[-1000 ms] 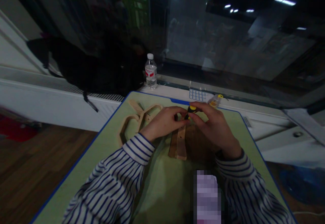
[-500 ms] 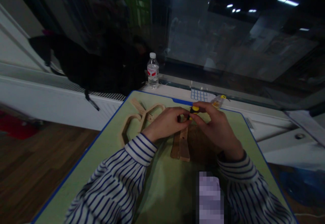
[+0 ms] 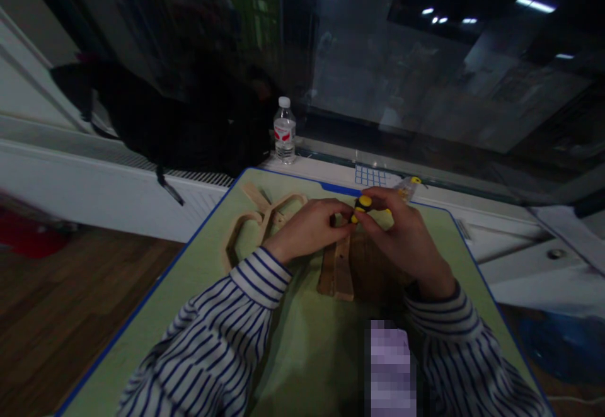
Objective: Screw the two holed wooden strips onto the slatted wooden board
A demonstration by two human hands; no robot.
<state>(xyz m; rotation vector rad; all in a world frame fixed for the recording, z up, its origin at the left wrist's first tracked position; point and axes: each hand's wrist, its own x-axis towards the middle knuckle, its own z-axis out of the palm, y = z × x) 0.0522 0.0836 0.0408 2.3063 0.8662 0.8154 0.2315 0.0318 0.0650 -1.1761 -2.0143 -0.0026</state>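
Note:
My right hand [image 3: 401,234] is closed round a small yellow-and-black screwdriver [image 3: 362,205], held upright over a pair of wooden bars [image 3: 336,271] lying on the green mat [image 3: 312,348]. My left hand [image 3: 307,228] is pinched at the top end of the wooden bars, its fingertips meeting the screwdriver's lower part. What sits under the fingertips is hidden. Both sleeves are striped blue and white.
Curved wooden frame pieces [image 3: 258,222] lie at the mat's far left. A water bottle [image 3: 285,130] stands on the white sill beyond. A small grid sheet [image 3: 370,176] and a clear bag with a yellow part [image 3: 407,186] lie at the far edge. Wooden floor lies to the left.
The view has shifted slightly. The screwdriver's handle has turned a little in my right hand; both hands stay over the wooden bars.

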